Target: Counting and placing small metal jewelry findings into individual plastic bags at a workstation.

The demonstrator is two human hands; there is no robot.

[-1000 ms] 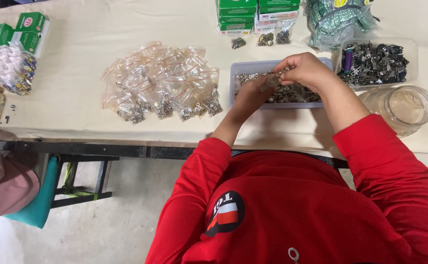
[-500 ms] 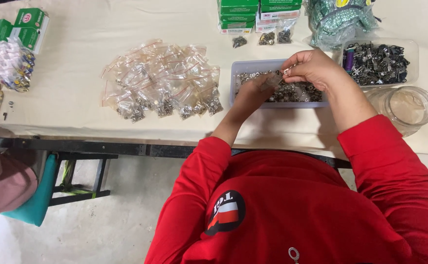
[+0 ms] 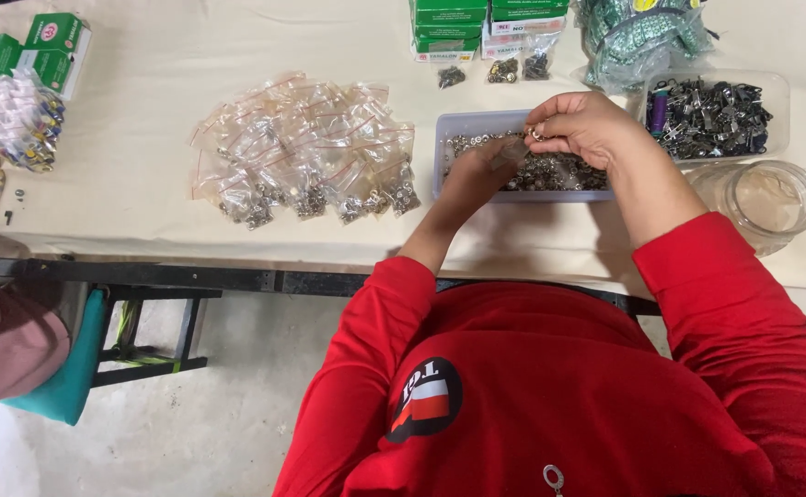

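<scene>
Both hands were held over a shallow clear tray (image 3: 446, 147) of small silver metal fittings, set on the cream-covered worktop (image 3: 136, 110). The right hand (image 3: 580, 126) was curled, its fingers (image 3: 543, 132) pressed together on one small silver fitting (image 3: 534, 134) — a tiny ring-like piece, too small for its long axis to be told. The left hand (image 3: 478, 170) lay just below and to the left of that pinch, its fingers bunched around what looked like a small clear bag (image 3: 510, 152); whether the bag was truly gripped could not be told. The pinched fitting was thus held just above and to the right of the left fingertips, nearly touching them, and directly over the tray's heap; the right hand was the one that held it, the left the nearer to the bag's mouth.

One tray of loose silver fittings was counted under the hands, and one second tray (image 3: 771, 92) of darker metal clips to the right, well apart. One round clear jar (image 3: 780, 198) stood near the right forearm. A single spread pile of filled clear bags (image 3: 306, 152) lay to the left — too overlapped to be counted. Three small filled bags (image 3: 495, 71) were lined up beyond the tray, before stacked green boxes (image 3: 486, 23).
</scene>
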